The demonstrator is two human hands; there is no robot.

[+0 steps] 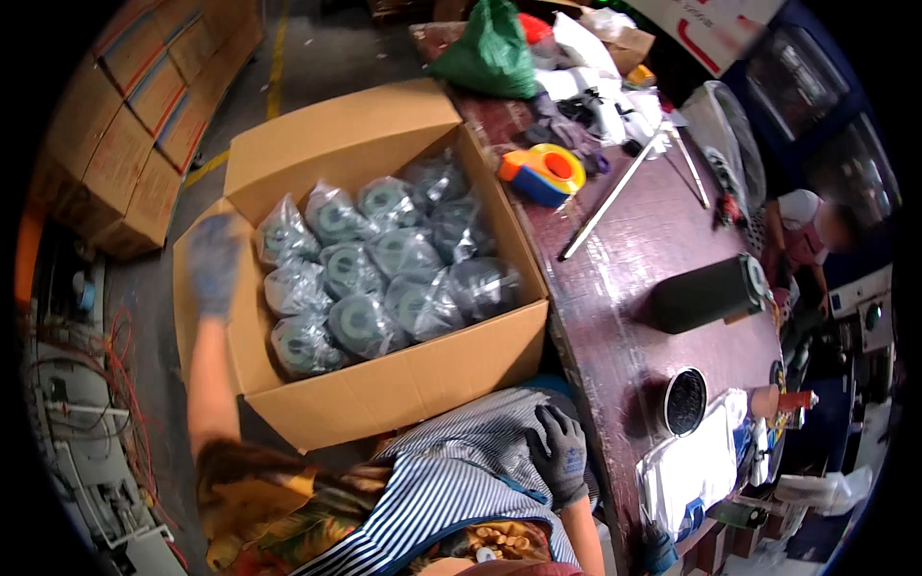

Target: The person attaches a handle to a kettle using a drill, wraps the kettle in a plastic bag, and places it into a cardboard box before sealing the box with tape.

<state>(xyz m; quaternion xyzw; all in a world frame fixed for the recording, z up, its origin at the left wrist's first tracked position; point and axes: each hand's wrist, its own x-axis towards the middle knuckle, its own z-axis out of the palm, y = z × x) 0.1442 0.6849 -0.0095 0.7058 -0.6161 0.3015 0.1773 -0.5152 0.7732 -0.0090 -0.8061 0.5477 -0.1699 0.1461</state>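
Pale printing shows across the back of the grey glove on the right hand (562, 456), too small to make out; that hand lies open, fingers spread, on the striped apron (461, 446). The left hand (215, 264), gloved too, is over the left flap of the cardboard box (403, 384); it is blurred, so I cannot tell whether it is open, closed or touching the flap. Red and dark marks run over a white sign (711, 27) at the upper right, and the stacked cartons (120, 158) at the left carry blue and red stripes with faint print. The open box stands in front of the person, filled with round grey-green parts (367, 322) in clear plastic bags. Right beside it, the dark red table (605, 317) hems in the box's right side. On it are a green sack (490, 53), a tape dispenser (543, 176), a thin rod (615, 206), a dark cylinder (706, 296), a black-filled cup (685, 401) and white sheets (691, 470).
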